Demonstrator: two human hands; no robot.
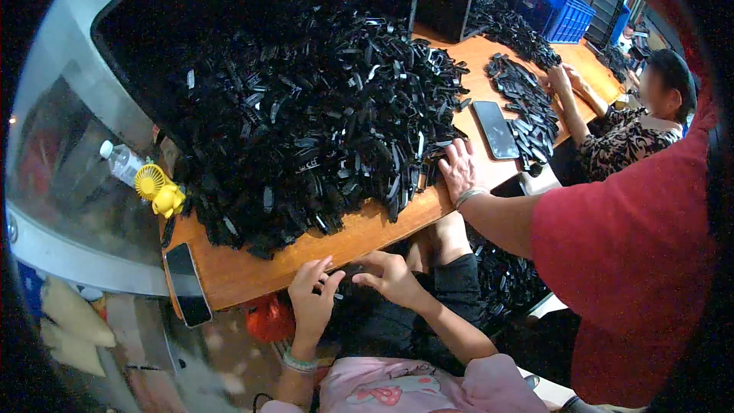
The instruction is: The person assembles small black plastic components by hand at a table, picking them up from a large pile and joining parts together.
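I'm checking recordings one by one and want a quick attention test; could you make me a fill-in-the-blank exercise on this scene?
1. The small pieces heaped on the wooden table are mostly ____ in colour.
2. The person's right hand has a bare wrist; the pale bracelet is on the ____ wrist.
3. Beside the clear bottle, the small fan is ____ in colour.
4. The co-worker's hand at the table edge belongs to an arm with a ____ sleeve.

Missing words: black; left; yellow; red.

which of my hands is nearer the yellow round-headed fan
Left: your left hand is right of the yellow fan and nearer your body; your right hand is farther right.
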